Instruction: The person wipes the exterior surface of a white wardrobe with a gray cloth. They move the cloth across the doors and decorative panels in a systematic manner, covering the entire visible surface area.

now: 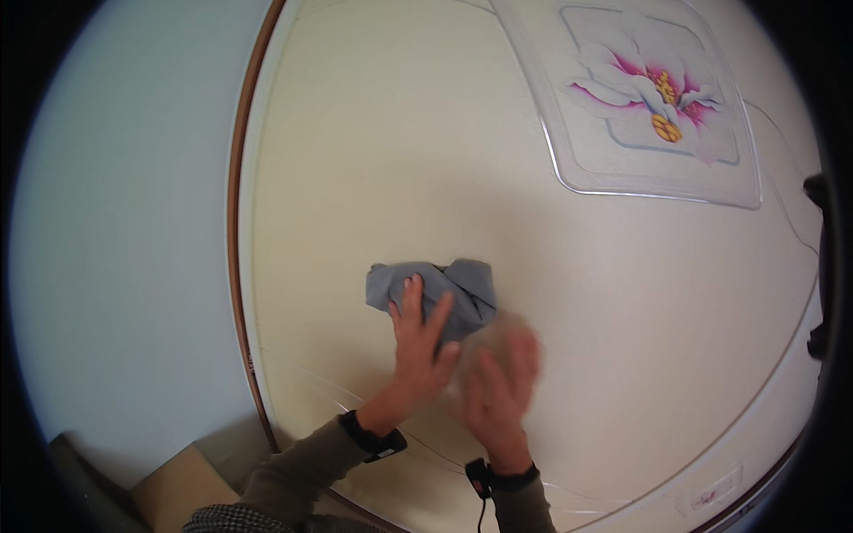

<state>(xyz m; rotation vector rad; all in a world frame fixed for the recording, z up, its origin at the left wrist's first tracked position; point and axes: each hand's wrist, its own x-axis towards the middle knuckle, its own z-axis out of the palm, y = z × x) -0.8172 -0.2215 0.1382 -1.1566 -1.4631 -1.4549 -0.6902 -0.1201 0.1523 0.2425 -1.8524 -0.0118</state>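
Observation:
A grey cloth (426,283), folded into a compact bundle with a diagonal fold across it, lies on a cream tabletop (400,193). Flat on top of this bundle rests my left hand (421,356), its fingers spread and touching the fabric without gripping it. My right hand (500,386) is blurred just below the cloth's right end. Its fingers look apart and nothing shows in them; whether it touches the table I cannot tell. Both wrists wear black straps, and a cable hangs from the right strap (478,476).
A brown trim strip (234,200) runs along the table's left side, beside a pale blue surface (133,233). A printed flower panel (666,160) decorates the upper right. A cardboard-coloured box (180,490) stands at lower left, and dark objects (816,343) line the right edge.

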